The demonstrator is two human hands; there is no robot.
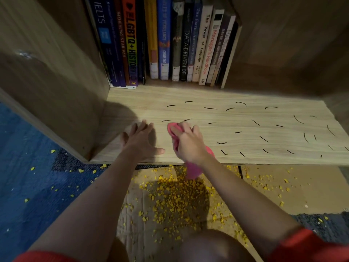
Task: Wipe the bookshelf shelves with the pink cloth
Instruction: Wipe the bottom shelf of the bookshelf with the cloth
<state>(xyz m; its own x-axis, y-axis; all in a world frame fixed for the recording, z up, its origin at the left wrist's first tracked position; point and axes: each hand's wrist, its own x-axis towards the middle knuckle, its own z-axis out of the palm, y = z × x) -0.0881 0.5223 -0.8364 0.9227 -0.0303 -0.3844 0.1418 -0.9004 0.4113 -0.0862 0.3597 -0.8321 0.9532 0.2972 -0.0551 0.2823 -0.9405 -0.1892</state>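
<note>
Right hand [188, 142] grip closed around the pink cloth [174, 132], pressing it on the shelf [245, 118] near the front edge, tail hanging off. Left hand [140, 138] flat, fingers spread, just left. Black marks [264, 138] right; books [170, 40] at the far back.

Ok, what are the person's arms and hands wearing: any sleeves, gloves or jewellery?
Both arms are bare up to short sleeves at the frame's bottom corners: the left red fabric sleeve and the right red fabric sleeve. The left hand and right hand wear no gloves; no watch, bracelet or ring shows.
</note>
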